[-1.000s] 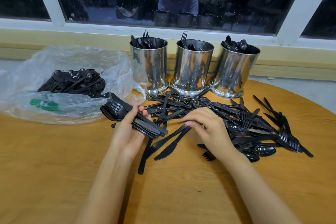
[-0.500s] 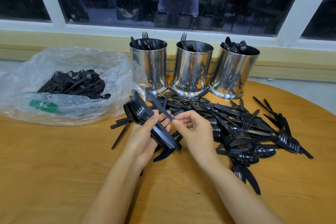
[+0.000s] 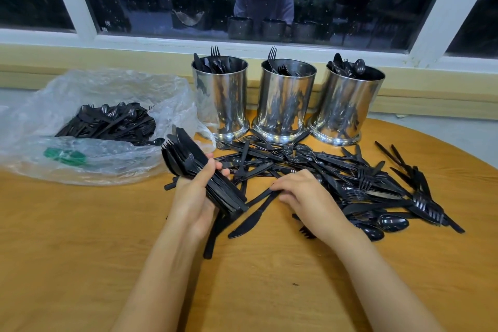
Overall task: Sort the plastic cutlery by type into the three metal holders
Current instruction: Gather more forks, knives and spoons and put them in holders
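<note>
In front of the holders (image 3: 285, 105), the left hand (image 3: 194, 197) grips a thick bundle (image 3: 188, 162) and the right hand (image 3: 305, 195) seems to pinch a knife (image 3: 249, 219) beside the pile (image 3: 350, 178); the overfull bundle could slip and scatter.

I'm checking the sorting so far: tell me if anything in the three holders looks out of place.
The left holder looks mixed: a fork sticks up among what seem to be knives, though forks stand in the middle holder. The right holder shows spoons.
</note>
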Tool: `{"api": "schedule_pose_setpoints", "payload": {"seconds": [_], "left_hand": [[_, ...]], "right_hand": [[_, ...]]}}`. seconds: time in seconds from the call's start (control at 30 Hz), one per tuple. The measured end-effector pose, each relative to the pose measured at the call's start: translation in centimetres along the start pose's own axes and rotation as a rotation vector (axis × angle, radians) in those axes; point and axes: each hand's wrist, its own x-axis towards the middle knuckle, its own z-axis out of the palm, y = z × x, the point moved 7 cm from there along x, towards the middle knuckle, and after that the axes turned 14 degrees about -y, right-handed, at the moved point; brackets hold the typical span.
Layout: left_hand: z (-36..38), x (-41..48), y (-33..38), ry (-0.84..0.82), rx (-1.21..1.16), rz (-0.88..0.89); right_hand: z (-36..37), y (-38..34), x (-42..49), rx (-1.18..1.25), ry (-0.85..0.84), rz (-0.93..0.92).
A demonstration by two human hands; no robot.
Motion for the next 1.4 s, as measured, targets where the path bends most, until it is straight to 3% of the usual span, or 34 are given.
{"api": "schedule_pose_setpoints", "payload": {"seconds": [0.2,0.5,0.6,0.77,0.87,1.1,1.27,1.4], "left_hand": [[-0.2,0.4,-0.3,-0.042,-0.082,-0.022],[-0.2,0.3,-0.2,-0.017,-0.057,-0.009],[-0.2,0.3,-0.1,-0.008,-0.050,0.001],[0.4,0.1,-0.5,-0.024,-0.020,-0.027],[0.9,0.0,-1.0,-0.047,-0.006,-0.053],[2.2,-0.6,-1.5,-0.133,0.091,-0.112],[1.0,-0.2,-1.0,-0.054,0.032,-0.048],[0.0,0.0,0.0,-0.002,0.057,-0.001]], "right_hand": [[0.4,-1.2,0.4,-0.167,-0.033,-0.078],[-0.6,-1.1,-0.2,-0.076,0.064,-0.192],[-1.3,-1.4,-0.5,0.103,0.159,-0.208],[-1.7,-2.1,-0.9,0.648,0.343,-0.111],[-0.9,-2.6,-0.6,0.751,0.357,-0.073],[0.3,-3.3,-0.5,0.578,0.368,-0.037],[-0.3,-4.2,-0.3,0.429,0.327,-0.137],[-1.4,-1.7,-0.5,0.176,0.313,-0.076]]}}
